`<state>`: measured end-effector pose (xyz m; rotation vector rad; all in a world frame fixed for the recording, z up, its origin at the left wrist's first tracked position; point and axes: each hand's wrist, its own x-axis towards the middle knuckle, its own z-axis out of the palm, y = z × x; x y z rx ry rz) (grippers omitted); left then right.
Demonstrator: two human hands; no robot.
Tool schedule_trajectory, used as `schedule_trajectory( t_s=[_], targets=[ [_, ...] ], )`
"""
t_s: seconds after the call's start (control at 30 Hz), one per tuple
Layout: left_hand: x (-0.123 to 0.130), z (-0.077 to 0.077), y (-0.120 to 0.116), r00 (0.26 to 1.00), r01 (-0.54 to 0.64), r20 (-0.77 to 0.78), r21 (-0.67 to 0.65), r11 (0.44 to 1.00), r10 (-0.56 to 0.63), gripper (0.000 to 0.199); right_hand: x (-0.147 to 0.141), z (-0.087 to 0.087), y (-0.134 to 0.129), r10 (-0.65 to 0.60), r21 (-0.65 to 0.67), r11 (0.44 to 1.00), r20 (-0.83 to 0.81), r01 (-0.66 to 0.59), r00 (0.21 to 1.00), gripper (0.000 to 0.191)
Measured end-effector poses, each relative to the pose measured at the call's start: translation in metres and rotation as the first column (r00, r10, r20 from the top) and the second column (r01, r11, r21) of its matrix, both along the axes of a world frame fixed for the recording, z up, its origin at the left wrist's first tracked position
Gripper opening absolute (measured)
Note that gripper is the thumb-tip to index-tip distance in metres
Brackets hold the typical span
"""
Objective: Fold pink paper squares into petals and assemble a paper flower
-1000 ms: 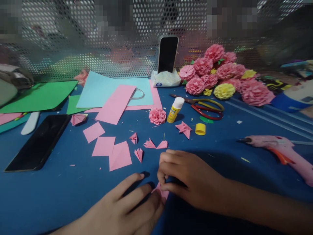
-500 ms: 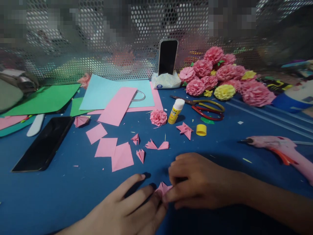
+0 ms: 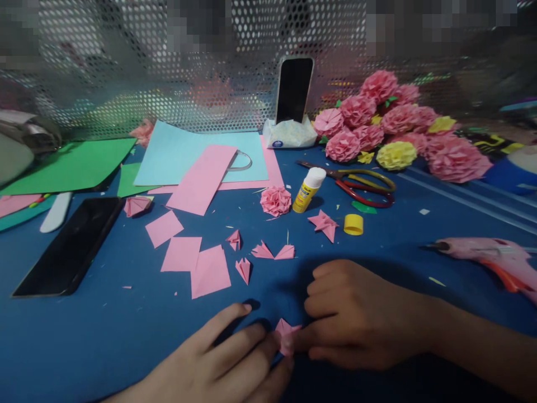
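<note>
A small folded piece of pink paper (image 3: 287, 334) with pointed tips lies between my two hands, low in the view. My left hand (image 3: 230, 358) pinches its left side near the fingertips, while one finger stretches out over the blue table. My right hand (image 3: 356, 316) has its fingers curled, with a fingertip and thumb at the paper's right edge; part of that grip is hidden. Just beyond are several small folded pink pieces (image 3: 243, 270), a pink paper star (image 3: 324, 225) and overlapping pink paper squares (image 3: 181, 253).
A glue stick (image 3: 308, 190) stands beside a pink paper flower (image 3: 276, 201), its yellow cap (image 3: 353, 224) nearby. Scissors (image 3: 364, 187) lie behind. A glue gun (image 3: 486, 252) rests at right, a phone (image 3: 69, 246) at left. Paper flowers (image 3: 361, 112) pile up by the mesh wall.
The camera view has shifted slightly. My right hand's curled fingers have drawn a little to the right, and more of the folded paper shows between my hands.
</note>
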<state>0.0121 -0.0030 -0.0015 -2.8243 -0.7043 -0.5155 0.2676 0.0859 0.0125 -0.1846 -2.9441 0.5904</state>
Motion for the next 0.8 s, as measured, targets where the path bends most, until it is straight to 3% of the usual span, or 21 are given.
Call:
schedule_trajectory(
  t_s=[0.33, 0.57, 0.63, 0.7, 0.8],
  targets=[
    [0.002, -0.001, -0.004, 0.999, -0.005, 0.045, -0.041, 0.999, 0.007, 0.030, -0.001, 0.002, 0.003, -0.049, 0.108, 0.993, -0.044, 0.054, 0.998, 0.040],
    [0.004, 0.007, -0.006, 0.998, 0.020, 0.052, -0.011, 1.000, -0.020, 0.036, -0.008, -0.006, -0.011, -0.080, 0.308, 0.940, -0.213, 0.145, 0.974, 0.039],
    [0.002, 0.009, -0.007, 0.999, 0.026, 0.033, -0.017, 1.000, -0.025, 0.036, -0.012, -0.007, -0.012, -0.141, 0.217, 0.960, -0.178, 0.178, 0.974, 0.044],
    [0.001, 0.011, -0.008, 0.999, 0.036, -0.007, -0.015, 0.999, -0.037, 0.035, -0.015, -0.006, -0.012, -0.207, 0.035, 0.976, -0.127, 0.213, 0.970, 0.049],
    [-0.001, 0.011, -0.009, 0.998, 0.050, -0.028, -0.006, 0.999, -0.050, 0.035, -0.017, -0.006, -0.012, -0.284, -0.197, 0.945, -0.087, 0.263, 0.955, 0.046]
  ],
)
